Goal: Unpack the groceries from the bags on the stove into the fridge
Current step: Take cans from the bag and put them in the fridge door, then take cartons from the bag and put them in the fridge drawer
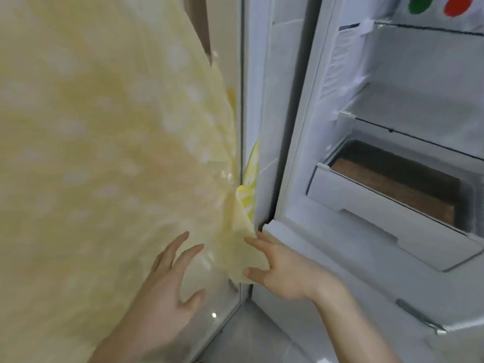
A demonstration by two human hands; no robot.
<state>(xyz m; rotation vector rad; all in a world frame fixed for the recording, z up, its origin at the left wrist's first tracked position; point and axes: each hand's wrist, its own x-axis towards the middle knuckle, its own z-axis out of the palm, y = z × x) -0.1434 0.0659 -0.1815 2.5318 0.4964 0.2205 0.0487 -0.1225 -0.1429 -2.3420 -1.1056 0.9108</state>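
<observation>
A pale yellow patterned cloth [110, 142] hangs over the left half of the view, and its lower corner reaches the fridge's edge. My right hand [282, 271] touches that corner with straight fingers, the cloth lying between thumb and forefinger. Spread and holding nothing, my left hand [167, 284] is just in front of the cloth. The fridge [296, 127] stands open on the right, showing white shelves. No grocery bags or stove are in view.
A white bin [366, 218] on the right holds a brown block [392, 189]. A white package with a green and a red dot [440, 6] sits on the top shelf. Grey floor [256, 334] shows below, between my forearms.
</observation>
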